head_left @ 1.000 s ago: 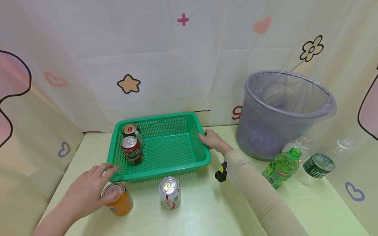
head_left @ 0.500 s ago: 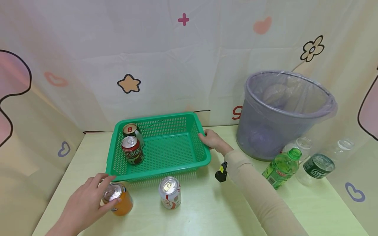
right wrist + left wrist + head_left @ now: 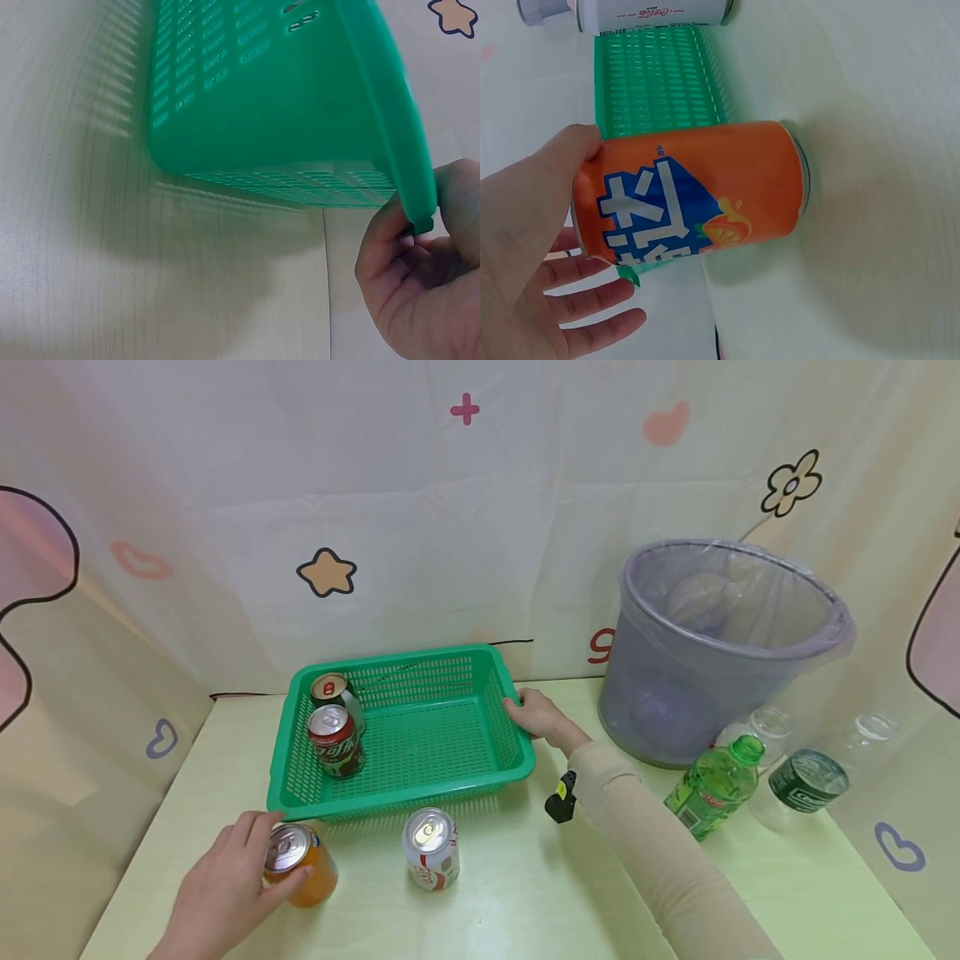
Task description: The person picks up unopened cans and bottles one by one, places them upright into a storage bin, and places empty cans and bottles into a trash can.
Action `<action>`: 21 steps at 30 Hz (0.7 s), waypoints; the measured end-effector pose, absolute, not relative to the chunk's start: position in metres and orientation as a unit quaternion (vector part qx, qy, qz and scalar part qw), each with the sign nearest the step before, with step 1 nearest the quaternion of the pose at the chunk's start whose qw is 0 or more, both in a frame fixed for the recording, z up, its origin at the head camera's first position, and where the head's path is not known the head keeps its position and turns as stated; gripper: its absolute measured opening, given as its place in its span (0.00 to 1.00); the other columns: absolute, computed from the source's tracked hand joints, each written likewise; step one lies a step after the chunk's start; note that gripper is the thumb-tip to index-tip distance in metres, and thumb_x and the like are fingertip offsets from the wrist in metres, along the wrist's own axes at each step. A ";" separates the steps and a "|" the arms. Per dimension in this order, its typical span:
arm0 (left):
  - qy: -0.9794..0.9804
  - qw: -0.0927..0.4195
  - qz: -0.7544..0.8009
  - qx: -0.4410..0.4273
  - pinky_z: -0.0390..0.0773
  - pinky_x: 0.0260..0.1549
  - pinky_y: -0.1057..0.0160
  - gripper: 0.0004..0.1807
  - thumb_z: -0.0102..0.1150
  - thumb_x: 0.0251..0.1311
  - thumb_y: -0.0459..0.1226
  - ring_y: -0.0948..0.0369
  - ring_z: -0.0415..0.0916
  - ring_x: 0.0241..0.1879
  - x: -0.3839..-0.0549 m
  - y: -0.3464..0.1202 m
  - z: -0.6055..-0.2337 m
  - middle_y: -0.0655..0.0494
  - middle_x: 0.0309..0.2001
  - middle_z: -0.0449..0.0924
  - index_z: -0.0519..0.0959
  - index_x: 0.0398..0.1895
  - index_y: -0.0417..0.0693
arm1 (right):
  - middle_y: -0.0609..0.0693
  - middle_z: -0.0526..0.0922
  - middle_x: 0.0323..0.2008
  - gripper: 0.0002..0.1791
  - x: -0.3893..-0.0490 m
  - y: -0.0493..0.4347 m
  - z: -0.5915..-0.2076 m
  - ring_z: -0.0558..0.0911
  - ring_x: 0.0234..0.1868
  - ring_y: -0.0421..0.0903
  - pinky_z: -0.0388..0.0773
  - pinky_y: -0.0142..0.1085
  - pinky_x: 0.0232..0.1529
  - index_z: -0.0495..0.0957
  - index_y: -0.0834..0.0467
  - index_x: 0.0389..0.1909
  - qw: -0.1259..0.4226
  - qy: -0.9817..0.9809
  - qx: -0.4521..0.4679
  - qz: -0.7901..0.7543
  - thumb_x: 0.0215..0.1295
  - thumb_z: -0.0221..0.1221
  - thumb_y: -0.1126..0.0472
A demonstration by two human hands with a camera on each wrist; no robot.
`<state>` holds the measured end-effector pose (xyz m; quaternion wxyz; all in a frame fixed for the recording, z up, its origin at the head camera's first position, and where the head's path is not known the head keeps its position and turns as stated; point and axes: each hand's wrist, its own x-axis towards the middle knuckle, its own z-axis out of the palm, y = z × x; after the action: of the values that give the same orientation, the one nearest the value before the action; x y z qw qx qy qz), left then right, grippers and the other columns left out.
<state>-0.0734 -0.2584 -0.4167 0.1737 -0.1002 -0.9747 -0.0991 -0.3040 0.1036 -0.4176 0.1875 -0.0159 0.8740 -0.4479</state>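
Note:
My left hand [image 3: 225, 885] is around the top of an orange soda can [image 3: 318, 878], thumb on the near right side and fingers at its far left. In the left wrist view the thumb meets the can's edge, and the lower fingers are spread. The can stands upright before the left front corner of a green plastic basket [image 3: 420, 799]. My right hand [image 3: 536, 714] grips the basket's right rim, thumb over the edge, fingers curled under it. Inside the basket at the left stand a dark red can [image 3: 336, 747] and a second, darker can [image 3: 330, 687].
A white and red soda can [image 3: 431, 852] stands in front of the basket. At the right are a purple bin [image 3: 667, 693] with a clear liner, a green bottle [image 3: 716, 785] and clear bottles, one with a dark green label [image 3: 808, 781]. A printed curtain [image 3: 420, 527] hangs behind.
My left hand has shifted slightly right and down and closed in around the orange can, its fingers drawn nearer the can. The right hand and the basket stay in place.

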 end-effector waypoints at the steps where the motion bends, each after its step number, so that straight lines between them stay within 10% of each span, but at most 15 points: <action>1: -0.974 0.179 -0.103 -0.096 0.78 0.24 0.55 0.39 0.73 0.33 0.51 0.53 0.71 0.36 -0.074 -0.258 -0.418 0.48 0.42 0.72 0.70 0.48 0.39 | 0.57 0.74 0.40 0.20 -0.304 0.104 -0.418 0.78 0.33 0.44 0.81 0.39 0.36 0.68 0.64 0.47 0.187 0.874 -0.016 -0.449 0.70 0.44 0.50; 21: -0.984 0.080 -0.157 0.001 0.78 0.25 0.52 0.42 0.71 0.38 0.53 0.50 0.72 0.36 -0.077 -0.240 -0.427 0.41 0.44 0.71 0.64 0.52 0.39 | 0.56 0.74 0.39 0.19 -0.306 0.104 -0.421 0.78 0.32 0.44 0.80 0.35 0.31 0.68 0.63 0.47 0.187 0.875 -0.014 -0.447 0.70 0.44 0.50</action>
<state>-0.0771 -0.2398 -0.4271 0.0795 0.0011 -0.9844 -0.1571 -0.3059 0.1037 -0.4213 0.1867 -0.0137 0.8745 -0.4474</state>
